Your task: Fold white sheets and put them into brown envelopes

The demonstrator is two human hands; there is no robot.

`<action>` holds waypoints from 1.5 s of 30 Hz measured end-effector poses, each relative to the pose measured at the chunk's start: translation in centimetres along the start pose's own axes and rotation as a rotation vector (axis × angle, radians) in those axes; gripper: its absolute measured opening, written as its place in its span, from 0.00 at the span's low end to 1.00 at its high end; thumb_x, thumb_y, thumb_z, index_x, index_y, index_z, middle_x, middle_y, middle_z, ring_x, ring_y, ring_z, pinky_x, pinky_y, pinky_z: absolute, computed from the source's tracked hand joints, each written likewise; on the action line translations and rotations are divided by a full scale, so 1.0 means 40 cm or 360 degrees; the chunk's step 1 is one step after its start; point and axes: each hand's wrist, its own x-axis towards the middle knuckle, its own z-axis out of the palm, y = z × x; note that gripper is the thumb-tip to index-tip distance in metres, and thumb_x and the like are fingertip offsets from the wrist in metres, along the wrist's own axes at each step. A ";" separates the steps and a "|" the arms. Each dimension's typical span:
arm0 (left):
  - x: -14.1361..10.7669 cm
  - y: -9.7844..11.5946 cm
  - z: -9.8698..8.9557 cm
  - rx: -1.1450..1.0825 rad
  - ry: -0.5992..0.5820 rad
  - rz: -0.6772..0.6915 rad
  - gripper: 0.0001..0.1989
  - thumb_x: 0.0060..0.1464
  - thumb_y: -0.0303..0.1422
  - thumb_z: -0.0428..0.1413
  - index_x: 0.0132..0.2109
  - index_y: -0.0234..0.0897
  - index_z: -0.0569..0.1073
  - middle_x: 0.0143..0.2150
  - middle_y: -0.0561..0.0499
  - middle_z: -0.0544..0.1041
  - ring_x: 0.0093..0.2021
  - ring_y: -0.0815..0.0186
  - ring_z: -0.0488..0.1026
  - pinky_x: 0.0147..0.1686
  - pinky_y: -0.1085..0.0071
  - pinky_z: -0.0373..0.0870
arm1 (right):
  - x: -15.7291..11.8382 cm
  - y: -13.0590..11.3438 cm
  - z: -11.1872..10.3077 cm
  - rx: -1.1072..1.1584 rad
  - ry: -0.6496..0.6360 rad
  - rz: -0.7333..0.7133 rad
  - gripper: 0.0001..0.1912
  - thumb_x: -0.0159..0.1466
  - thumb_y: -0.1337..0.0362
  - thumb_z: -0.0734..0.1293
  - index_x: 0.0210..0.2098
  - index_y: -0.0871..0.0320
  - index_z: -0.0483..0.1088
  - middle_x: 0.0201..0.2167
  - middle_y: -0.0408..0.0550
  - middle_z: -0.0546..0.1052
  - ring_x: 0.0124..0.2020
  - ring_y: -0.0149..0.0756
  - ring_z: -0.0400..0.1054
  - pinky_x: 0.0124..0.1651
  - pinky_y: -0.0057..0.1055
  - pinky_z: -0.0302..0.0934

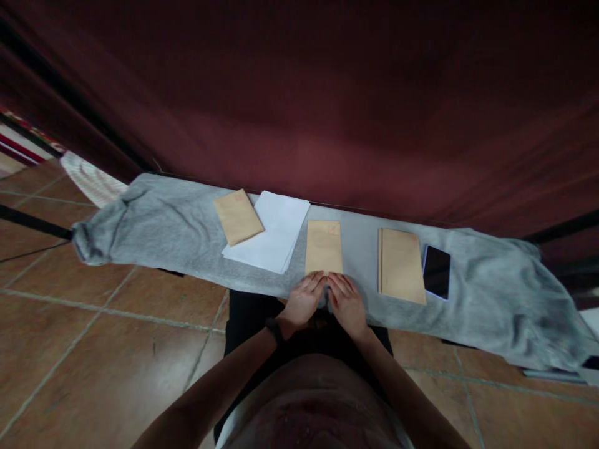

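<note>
A brown envelope [324,246] lies upright before me on the grey cloth [360,249]. Both hands rest at its near edge, side by side, with fingertips meeting near its middle. My left hand [304,299] has its fingers pressed together on the left part of that edge, a dark band round its wrist. On the right part, my right hand [345,300] has its fingers together too. The thumbs and the envelope's near edge are partly hidden, so I cannot make out how firmly it is gripped.
Left of centre, another brown envelope [238,217] overlaps white sheets [276,231]. To the right are stacked brown envelopes [401,265] beside a dark-screened phone [437,272]. A dark red curtain [299,125] hangs along the far edge; tiled floor [140,355] lies below.
</note>
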 end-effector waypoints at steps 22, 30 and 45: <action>0.138 -0.010 0.054 0.0036 -0.0009 -0.0098 0.29 0.71 0.40 0.40 0.74 0.35 0.50 0.74 0.40 0.56 0.75 0.55 0.49 0.72 0.48 0.46 | -0.037 0.011 -0.026 -0.0161 -0.0055 -0.0076 0.20 0.73 0.61 0.59 0.61 0.59 0.71 0.64 0.54 0.71 0.66 0.45 0.64 0.71 0.49 0.51; 0.324 -0.065 0.092 0.0001 -0.0007 -0.0213 0.31 0.69 0.40 0.40 0.73 0.32 0.52 0.74 0.37 0.54 0.75 0.51 0.46 0.71 0.38 0.39 | -0.030 0.006 -0.040 -0.0126 -0.0045 -0.0071 0.23 0.73 0.62 0.60 0.67 0.54 0.64 0.67 0.52 0.67 0.66 0.44 0.63 0.70 0.48 0.54; 0.348 -0.089 0.069 -0.0012 -0.0151 -0.0193 0.26 0.68 0.37 0.42 0.71 0.49 0.60 0.73 0.51 0.60 0.75 0.51 0.48 0.70 0.38 0.43 | -0.021 -0.002 -0.046 -0.0148 -0.0064 -0.0041 0.23 0.73 0.63 0.60 0.66 0.52 0.65 0.67 0.51 0.67 0.66 0.45 0.63 0.69 0.49 0.53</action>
